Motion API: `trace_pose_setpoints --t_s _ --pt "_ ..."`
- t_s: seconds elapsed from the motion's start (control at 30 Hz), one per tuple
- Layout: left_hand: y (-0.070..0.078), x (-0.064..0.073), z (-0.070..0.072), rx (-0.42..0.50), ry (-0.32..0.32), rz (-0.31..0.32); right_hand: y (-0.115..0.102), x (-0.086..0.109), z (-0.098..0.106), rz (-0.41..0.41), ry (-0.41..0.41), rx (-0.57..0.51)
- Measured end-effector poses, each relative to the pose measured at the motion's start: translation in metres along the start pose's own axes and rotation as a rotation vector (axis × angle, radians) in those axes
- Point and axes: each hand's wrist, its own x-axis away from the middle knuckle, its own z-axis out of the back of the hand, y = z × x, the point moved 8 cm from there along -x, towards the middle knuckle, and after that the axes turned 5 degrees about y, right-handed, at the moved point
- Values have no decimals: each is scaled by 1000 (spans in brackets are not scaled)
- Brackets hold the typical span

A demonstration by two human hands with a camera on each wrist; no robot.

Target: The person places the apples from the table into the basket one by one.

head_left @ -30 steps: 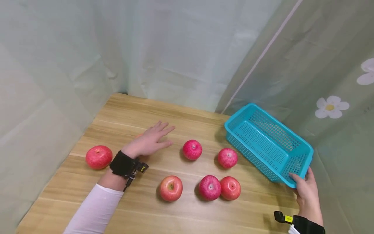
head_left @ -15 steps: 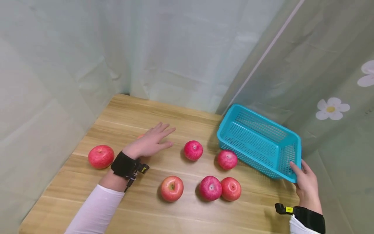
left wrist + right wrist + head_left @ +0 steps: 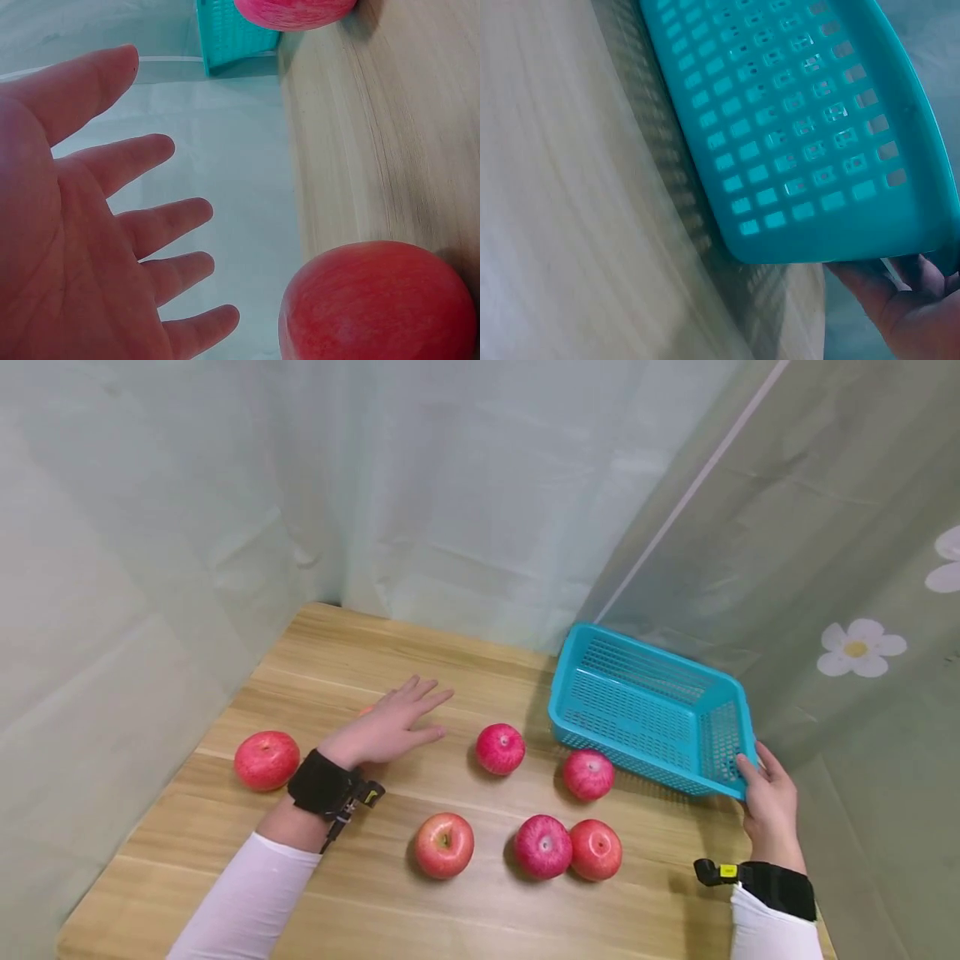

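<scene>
My left hand (image 3: 390,724) hovers at the middle left of the table, palm down with fingers straight and spread. Beneath it lies a mostly hidden fruit, only an orange-red sliver showing. In the left wrist view a red apple (image 3: 379,307) lies near the fingertips, apart from them. On the right, my right hand (image 3: 770,797) grips the near right corner of a turquoise plastic basket (image 3: 626,757), thumb over the rim and fingers outside. Nothing lies inside the basket. Left of it are a pink-red apple (image 3: 588,774) close to its wall and another pink-red apple (image 3: 500,748).
Toward the front lie a yellowish-red apple (image 3: 444,846), a dark pink apple (image 3: 543,847) and a red apple (image 3: 596,850) touching it. A red apple (image 3: 267,761) sits near the table's left edge. Curtains (image 3: 480,502) hang behind the wooden table (image 3: 360,902).
My right hand has drawn the basket leftward and turned it, bringing it nearer the pink-red apple. The left hand stays almost in place. The view has shifted slightly.
</scene>
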Motion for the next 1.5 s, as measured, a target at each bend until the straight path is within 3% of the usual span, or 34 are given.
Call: trace_pose_setpoints --t_s 0.23,0.47,0.8,1.23,1.5 --pt "-1 -2 2 -5 17 -14 -5 -5 -26 25 -52 21" --pt "1 -6 7 37 95 -13 -11 -2 -58 93 -143 93" --pt "0 -8 10 71 125 37 -21 16 -111 175 -234 214" --pt "-14 -17 23 120 201 177 -24 37 -164 255 -292 354" --pt "-23 -45 31 219 291 291 -22 47 -186 281 -381 424"
